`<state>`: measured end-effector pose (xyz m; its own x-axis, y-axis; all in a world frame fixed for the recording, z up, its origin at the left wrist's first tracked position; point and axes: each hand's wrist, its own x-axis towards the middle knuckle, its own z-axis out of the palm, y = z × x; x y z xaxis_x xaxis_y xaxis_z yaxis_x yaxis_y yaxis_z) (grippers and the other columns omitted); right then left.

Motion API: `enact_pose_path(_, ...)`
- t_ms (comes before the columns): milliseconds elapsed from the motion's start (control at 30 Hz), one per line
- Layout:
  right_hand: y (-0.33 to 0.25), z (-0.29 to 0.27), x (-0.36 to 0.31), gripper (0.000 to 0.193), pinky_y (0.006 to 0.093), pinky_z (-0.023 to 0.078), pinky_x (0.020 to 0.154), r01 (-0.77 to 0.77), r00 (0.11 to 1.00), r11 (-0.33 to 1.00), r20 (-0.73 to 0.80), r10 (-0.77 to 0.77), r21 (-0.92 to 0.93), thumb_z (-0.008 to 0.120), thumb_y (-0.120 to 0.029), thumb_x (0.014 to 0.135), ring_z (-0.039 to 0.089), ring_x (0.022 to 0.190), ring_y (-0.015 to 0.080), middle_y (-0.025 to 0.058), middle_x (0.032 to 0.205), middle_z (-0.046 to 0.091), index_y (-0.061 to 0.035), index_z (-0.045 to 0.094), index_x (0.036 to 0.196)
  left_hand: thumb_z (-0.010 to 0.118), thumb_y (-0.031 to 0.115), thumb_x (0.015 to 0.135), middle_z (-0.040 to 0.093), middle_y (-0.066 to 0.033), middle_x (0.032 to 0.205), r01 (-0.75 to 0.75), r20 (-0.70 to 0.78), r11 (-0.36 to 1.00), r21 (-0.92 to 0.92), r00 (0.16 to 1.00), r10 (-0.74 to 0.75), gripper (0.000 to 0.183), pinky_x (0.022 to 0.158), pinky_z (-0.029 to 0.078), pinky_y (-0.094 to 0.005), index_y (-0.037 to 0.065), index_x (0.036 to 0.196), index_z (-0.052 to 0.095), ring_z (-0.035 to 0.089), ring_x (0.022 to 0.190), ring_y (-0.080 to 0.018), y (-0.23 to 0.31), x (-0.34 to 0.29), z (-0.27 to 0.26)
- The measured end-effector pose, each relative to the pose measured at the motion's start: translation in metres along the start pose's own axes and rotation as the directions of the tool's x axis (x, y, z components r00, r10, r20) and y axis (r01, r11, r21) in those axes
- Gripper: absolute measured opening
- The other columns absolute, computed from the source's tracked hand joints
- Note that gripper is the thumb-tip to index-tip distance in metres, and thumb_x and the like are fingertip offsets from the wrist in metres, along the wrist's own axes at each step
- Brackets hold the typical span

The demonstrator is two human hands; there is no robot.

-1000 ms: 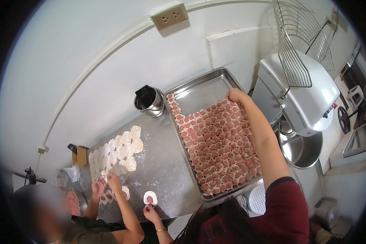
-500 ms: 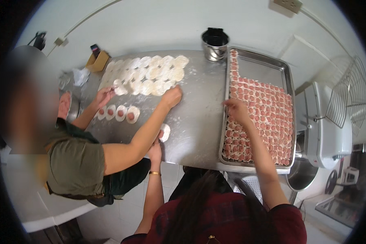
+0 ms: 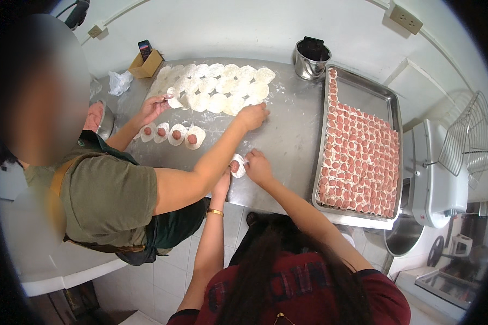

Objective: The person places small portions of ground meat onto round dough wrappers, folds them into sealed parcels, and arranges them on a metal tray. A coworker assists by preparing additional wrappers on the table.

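Observation:
Near the table's front edge, my left hand (image 3: 220, 185) holds a round dumpling wrapper (image 3: 241, 172) with a ball of pink meat filling (image 3: 234, 166) on it. My right hand (image 3: 259, 168) has its fingers closed at the wrapper's right edge. Just beyond lies a short row of wrappers, each topped with filling (image 3: 192, 139). Floured wrappers (image 3: 217, 103) overlap in several rows farther back. To the right, a metal tray (image 3: 319, 157) carries many small filled dumplings (image 3: 358, 162) in tight rows; bare metal shows at its far end.
A co-worker stands at left, one hand (image 3: 154, 108) holding a wrapper (image 3: 173, 98), the other (image 3: 254, 116) by the wrapper rows, with that arm crossing left of my hands. A steel pot (image 3: 310, 66), cardboard box (image 3: 145, 65), bowl of meat (image 3: 106, 122) and white machine (image 3: 436, 173) stand around.
My right hand has moved left from the tray's edge to the wrapper in my left hand. The view has shifted a little. The co-worker's hands stay by the wrapper rows.

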<state>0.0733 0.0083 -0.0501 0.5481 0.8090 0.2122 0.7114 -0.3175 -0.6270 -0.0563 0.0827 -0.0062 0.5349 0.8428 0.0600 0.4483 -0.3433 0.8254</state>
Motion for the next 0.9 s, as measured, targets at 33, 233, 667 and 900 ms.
enact_pose_path(33,-0.002,-0.001,-0.002,0.020,0.0367,0.049,0.072,-0.088,0.996,0.988,0.027,0.085,0.124,0.065,-0.008,0.072,0.059,0.081,0.0283,0.0136,0.090,0.059,-0.0008,0.061,0.089,0.059,0.015,0.085,0.061,-0.0085,0.081,0.088,0.052,0.996,0.034,0.995,-0.089,0.016,0.075,0.045,-0.0344,-0.001,0.088,0.060,0.058,0.076,-0.0200,-0.005,0.002,-0.001)
enact_pose_path(233,0.022,-0.025,-0.032,0.017,0.0276,0.048,0.059,-0.519,0.826,0.473,0.276,0.491,0.712,0.061,-0.003,0.074,0.058,0.066,0.0154,0.0074,0.078,0.060,-0.0008,0.056,0.091,0.059,0.007,0.083,0.057,-0.0008,0.080,0.370,0.279,0.845,-0.385,0.920,-0.275,0.008,0.064,0.045,-0.0239,0.000,0.088,0.058,0.054,0.070,-0.0097,-0.004,-0.017,0.022)
enact_pose_path(667,0.017,-0.068,-0.095,0.030,0.0257,0.049,0.073,-0.409,0.778,0.208,0.220,0.588,0.889,0.054,0.005,0.078,0.060,0.085,0.0168,0.0104,0.097,0.062,0.0044,0.056,0.108,0.049,-0.002,0.086,0.060,-0.0076,0.104,0.374,0.523,0.825,-0.424,0.845,-0.114,0.030,0.077,0.053,-0.0265,-0.003,0.115,0.056,0.059,0.092,-0.0146,0.005,-0.041,0.057)
enact_pose_path(900,0.021,-0.070,-0.089,0.024,0.0276,0.048,0.079,-0.423,0.813,0.307,0.206,0.545,0.853,0.059,0.006,0.076,0.062,0.084,0.0171,0.0099,0.093,0.064,0.0046,0.061,0.099,0.052,-0.001,0.087,0.059,-0.0050,0.101,0.481,0.591,0.691,-0.540,0.801,-0.095,0.022,0.078,0.051,-0.0255,-0.001,0.108,0.058,0.059,0.090,-0.0131,0.012,-0.039,0.054)
